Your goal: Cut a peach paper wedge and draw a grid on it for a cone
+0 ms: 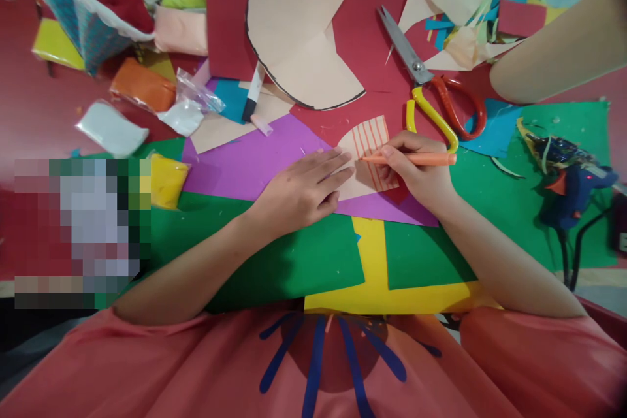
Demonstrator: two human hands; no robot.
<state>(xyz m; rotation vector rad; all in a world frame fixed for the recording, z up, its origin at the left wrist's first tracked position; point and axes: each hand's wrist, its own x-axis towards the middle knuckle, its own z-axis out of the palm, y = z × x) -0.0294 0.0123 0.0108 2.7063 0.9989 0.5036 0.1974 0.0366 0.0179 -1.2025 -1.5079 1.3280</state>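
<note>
A cream paper piece [345, 192] with orange stripes on its right part lies on a purple sheet [235, 160]. My left hand [306, 188] rests flat over the left part of that piece, its fingers stretched out. An orange marker [431, 159] sits in my right hand [416, 163], closed around it, with the tip on the paper at the striped area. Just beyond my right hand are large scissors [418, 72] with one red and one yellow handle. Farther off lies a big cream paper shape [294, 32] with a black outlined edge.
Packets of clay, such as an orange one [143, 85] and a white one [112, 128], lie at left. Paper scraps [460, 6] and a cardboard tube [563, 46] are at far right. A blue glue gun [575, 192] lies on green sheets at right. A black marker [253, 93] sits near the big shape.
</note>
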